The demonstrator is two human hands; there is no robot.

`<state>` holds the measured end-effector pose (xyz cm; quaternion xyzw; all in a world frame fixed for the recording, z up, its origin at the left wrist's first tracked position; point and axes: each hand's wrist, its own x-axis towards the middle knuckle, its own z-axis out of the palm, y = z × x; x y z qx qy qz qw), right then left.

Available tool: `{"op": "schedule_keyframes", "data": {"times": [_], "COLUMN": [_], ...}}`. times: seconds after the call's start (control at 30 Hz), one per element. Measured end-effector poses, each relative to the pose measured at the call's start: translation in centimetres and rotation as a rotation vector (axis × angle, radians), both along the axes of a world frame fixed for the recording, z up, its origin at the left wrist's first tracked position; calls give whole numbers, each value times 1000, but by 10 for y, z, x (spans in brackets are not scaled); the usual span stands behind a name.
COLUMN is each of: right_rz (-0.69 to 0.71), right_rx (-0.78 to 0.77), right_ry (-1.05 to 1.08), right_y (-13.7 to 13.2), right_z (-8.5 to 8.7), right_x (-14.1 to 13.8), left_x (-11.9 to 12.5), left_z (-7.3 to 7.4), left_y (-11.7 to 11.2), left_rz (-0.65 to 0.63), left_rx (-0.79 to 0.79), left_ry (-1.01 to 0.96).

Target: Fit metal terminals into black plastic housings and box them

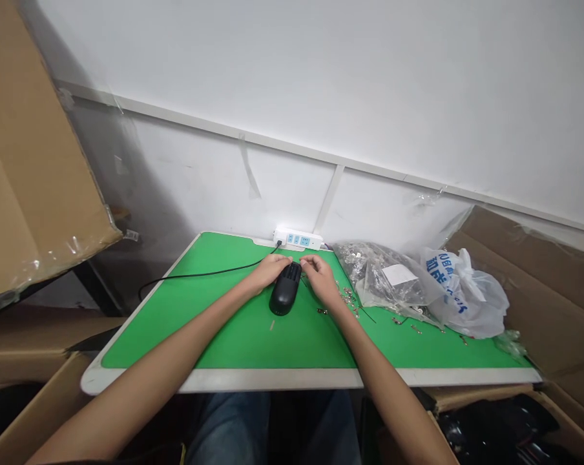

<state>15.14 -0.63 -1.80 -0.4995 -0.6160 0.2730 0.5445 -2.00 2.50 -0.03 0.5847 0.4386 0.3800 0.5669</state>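
On the green table mat lies a black, rounded oblong plastic casing (283, 296), its far end showing an open recess with slots. My left hand (269, 271) closes on the casing's far left edge, fingertips at the rim of the recess. Just off the far right edge is my right hand (318, 274), thumb and fingers pinched together; anything between them is too small to make out. Small shiny metal pieces (349, 298) are scattered beside my right wrist, some partly hidden by it.
A white power strip (299, 239) stands against the wall, with a black cable (209, 274) running left from it. To the right sit a clear bag of metal parts (379, 271) and a white plastic bag (459, 294). Cardboard boxes (35, 155) flank the table.
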Motion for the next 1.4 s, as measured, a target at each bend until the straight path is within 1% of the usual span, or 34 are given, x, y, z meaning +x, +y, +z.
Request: {"op": "schedule_keyframes", "data": {"times": [0.17, 0.33, 0.5, 0.77, 0.97, 1.07, 1.13, 1.17, 1.23, 1.3, 1.33, 1.4], "right_rz": [20, 8, 21, 20, 26, 44, 24, 8, 9, 81, 120, 166], "right_rx": [-119, -79, -99, -106, -125, -162, -117, -54, 129, 286, 334, 373], "right_ry": [27, 18, 31, 61, 101, 65, -26, -95, -268, -444, -519, -631], "right_y": [-1, 0, 2, 1, 2, 0, -4, -7, -14, -21, -24, -28], "right_z": [-3, -7, -9, -9, -10, -6, -1, 3, 12, 19, 21, 22], "right_x": [-3, -5, -6, -6, -7, -5, 0, 3, 10, 17, 19, 20], "left_x": [1, 1, 2, 2, 3, 3, 2, 1, -2, -5, -7, -9], "left_z": [3, -1, -4, -3, -5, -3, -2, -1, 1, 3, 4, 5], "left_y": [-3, 0, 2, -1, -1, -3, -3, -2, -1, 1, 2, 3], "left_rz": [1, -6, -13, -90, -48, -71, -81, -80, -72, -77, -83, -90], "left_rx": [19, 67, 107, 78, 63, 31, -1, -24, -86, -160, -188, -212], "left_ry": [-36, -27, -10, -46, -12, -39, -73, -86, -97, -97, -96, -88]}}
